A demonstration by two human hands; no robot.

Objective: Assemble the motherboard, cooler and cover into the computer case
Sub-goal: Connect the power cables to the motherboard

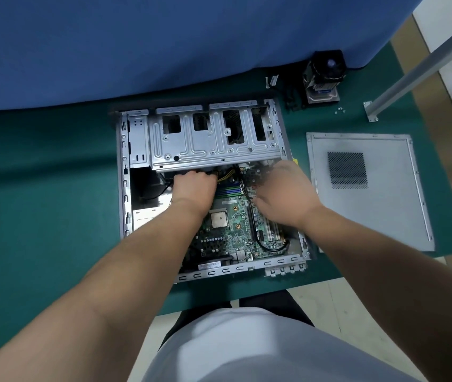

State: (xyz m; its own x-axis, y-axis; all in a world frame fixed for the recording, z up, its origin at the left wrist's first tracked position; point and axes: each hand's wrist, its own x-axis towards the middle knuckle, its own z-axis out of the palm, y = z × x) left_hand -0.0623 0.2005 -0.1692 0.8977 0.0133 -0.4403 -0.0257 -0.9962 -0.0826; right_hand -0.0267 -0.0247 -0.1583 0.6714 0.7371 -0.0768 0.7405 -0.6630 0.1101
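While the board [227,230] already lies in the case [213,272], step is seating or cabling it: left hand [193,186] curls at the far cables [226,172], grip unclear; right hand [282,193] lies loosely spread, holding nothing visible. Cooler [322,78] and cover [368,188] wait right on the counter [40,216]; cooler likely next.

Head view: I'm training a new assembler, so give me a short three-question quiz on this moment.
1. True or false: the cooler sits on the motherboard.
2. The cover lies: A) on the case B) on the mat, right of the case C) under it.
3. Both hands, left hand and right hand, reach inside the ____.

Key: 1 false; 2 B; 3 case.
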